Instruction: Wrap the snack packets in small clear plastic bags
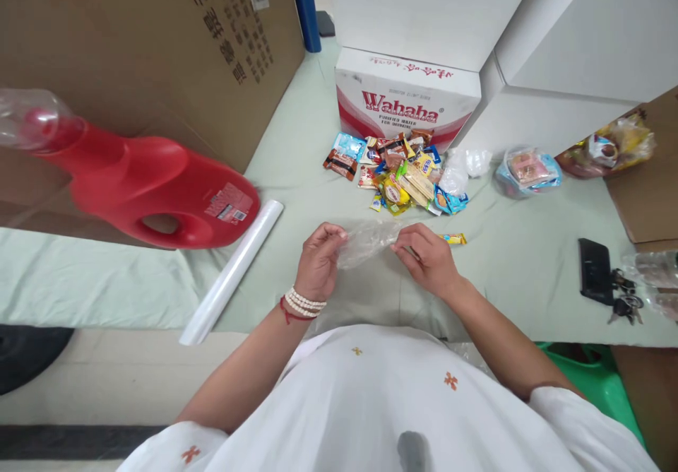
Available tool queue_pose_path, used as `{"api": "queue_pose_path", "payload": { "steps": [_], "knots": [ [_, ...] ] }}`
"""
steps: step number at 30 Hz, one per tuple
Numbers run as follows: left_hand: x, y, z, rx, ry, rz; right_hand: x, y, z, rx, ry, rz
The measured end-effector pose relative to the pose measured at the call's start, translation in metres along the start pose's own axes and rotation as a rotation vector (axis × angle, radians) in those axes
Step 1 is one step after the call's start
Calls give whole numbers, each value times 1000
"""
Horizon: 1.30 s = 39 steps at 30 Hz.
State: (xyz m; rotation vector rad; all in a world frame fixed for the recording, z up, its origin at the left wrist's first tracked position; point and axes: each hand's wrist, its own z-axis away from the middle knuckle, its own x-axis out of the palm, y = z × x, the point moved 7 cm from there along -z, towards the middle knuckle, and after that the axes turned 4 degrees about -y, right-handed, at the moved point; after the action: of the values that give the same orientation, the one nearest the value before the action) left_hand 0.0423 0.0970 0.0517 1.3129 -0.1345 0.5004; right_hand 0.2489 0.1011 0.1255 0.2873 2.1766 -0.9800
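Observation:
Between my two hands a clear plastic bag (365, 244) is stretched out above the table. My left hand (320, 261), with white beads and a red string at the wrist, pinches one side of it. The other side is pinched by the fingers of my right hand (428, 258). Just beyond lies a pile of wrapped snacks (402, 175) in many colours. A small yellow packet (453, 239) rests by my right hand, partly hidden behind it.
A Wahaha carton (407, 101) stands behind the pile. At left are a red jug (164, 186) and a white roll (233, 270). Rightward sit a filled clear container (528, 172), a black wallet-like object (595, 270) and keys (626, 306). A green stool (593, 376) is below.

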Motion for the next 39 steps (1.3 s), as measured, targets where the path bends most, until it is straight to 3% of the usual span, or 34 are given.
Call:
{"api": "queue_pose_path", "payload": {
  "steps": [4,8,11,14,17,20,22,24,26,28,31,33,35,39],
  "knots": [
    [13,-2,10,71,-63,-74,20,-3,-7,62,-18,-12],
    [15,-7,13,7,-76,28,42,1,-12,24,-57,83],
    [4,-8,12,-55,-40,159,36,4,1,-13,-30,72],
    [-25,-5,16,-11,53,139,20,4,36,-14,-23,105],
    [-64,-7,34,20,117,-226,9,10,85,66,-121,150],
    [-93,-13,54,-75,10,-766,3,19,129,173,-287,77],
    [-98,-5,62,-34,-63,-988,-7,26,141,278,-249,-15],
    [-85,11,62,119,-91,-1117,-16,33,138,399,-146,-70],
    [-55,20,58,285,-136,-1210,-7,35,123,456,-148,-59],
    [-19,9,50,347,-252,-1268,17,31,103,442,-223,-7],
    [16,-29,34,249,-387,-1296,47,31,78,429,-198,25],
    [19,-50,24,145,-377,-1202,50,41,74,498,-64,-55],
    [14,-62,18,42,-365,-980,44,59,82,665,75,-225],
    [-12,-65,12,-104,-245,-510,29,89,111,1022,223,-545]
  ]
}}
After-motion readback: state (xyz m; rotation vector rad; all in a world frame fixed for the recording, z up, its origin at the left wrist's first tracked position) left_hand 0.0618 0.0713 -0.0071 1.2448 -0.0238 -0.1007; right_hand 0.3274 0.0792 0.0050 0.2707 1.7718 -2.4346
